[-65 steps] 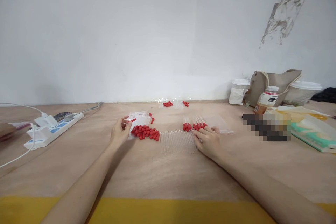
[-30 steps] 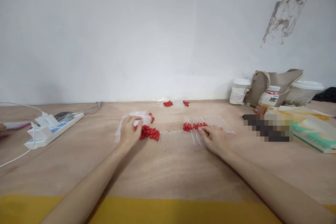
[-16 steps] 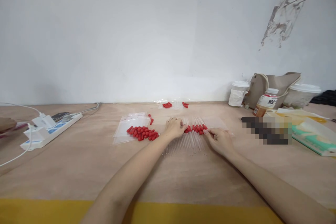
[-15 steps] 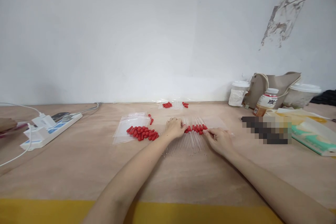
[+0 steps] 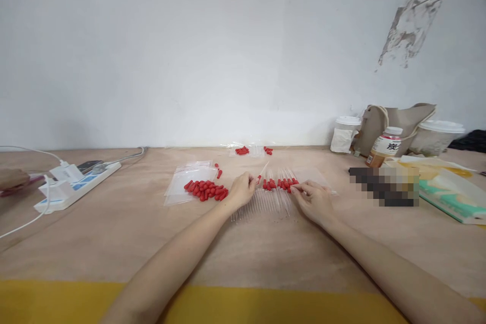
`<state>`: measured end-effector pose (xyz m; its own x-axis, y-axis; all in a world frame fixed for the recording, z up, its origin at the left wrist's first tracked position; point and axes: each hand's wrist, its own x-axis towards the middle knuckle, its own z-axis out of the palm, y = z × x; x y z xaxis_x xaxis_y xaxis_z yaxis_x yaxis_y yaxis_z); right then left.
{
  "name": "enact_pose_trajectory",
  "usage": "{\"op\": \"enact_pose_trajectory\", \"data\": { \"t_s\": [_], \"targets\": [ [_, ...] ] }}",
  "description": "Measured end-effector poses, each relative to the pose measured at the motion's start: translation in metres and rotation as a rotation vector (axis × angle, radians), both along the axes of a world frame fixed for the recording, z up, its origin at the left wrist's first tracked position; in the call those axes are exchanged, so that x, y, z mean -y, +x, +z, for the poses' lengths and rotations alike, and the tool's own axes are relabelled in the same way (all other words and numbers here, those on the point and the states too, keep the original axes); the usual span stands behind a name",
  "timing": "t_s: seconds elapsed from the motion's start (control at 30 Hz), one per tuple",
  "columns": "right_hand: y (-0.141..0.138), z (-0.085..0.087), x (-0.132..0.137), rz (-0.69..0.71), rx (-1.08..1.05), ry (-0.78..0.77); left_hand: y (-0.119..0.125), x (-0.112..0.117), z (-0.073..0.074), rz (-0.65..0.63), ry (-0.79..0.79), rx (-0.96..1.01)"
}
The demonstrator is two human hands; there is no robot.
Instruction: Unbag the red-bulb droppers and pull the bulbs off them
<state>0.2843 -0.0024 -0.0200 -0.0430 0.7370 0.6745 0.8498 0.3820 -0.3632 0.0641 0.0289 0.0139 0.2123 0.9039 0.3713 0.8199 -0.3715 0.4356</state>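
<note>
My left hand (image 5: 243,191) is closed in a pinch on a glass dropper (image 5: 263,172), a thin clear tube with a red rubber end, its tip slanting up to the right. My right hand (image 5: 314,201) has thumb and forefinger together on a red rubber bulb at the right end of the row. Between the hands lie several droppers (image 5: 270,184) with red bulbs fitted, beside a row of bare clear tubes (image 5: 261,206). Left of my left hand is a pile of loose red bulbs (image 5: 205,190), partly on clear plastic bags (image 5: 175,188).
Bagged red bulbs (image 5: 242,151) lie by the wall. At left are a power strip (image 5: 81,187) with chargers and another person's hand (image 5: 13,179). A lidded cup (image 5: 343,135), drink bottle (image 5: 385,148), handbag (image 5: 404,120) and tissue pack (image 5: 453,196) stand at right.
My left hand has moved left off the row, and a dropper now shows raised in its fingers. My right hand has shifted only slightly, staying at the row's right end.
</note>
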Motion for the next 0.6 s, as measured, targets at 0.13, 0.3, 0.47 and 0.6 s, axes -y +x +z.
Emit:
{"op": "enact_pose_trajectory", "data": {
  "t_s": [0.13,0.3,0.47,0.6],
  "targets": [
    [-0.009,0.002,0.006,0.085,0.021,0.175,-0.042,0.037,0.001,-0.135,0.116,0.005],
    [-0.034,0.010,0.025,0.323,0.256,0.256,-0.072,0.065,-0.017,-0.318,0.339,-0.016],
    [-0.056,0.008,0.037,0.439,0.331,0.309,-0.071,0.073,-0.031,-0.398,0.397,0.018],
    [-0.059,0.003,0.035,0.456,0.317,0.350,-0.067,0.074,-0.033,-0.416,0.425,0.050]
  ]
}}
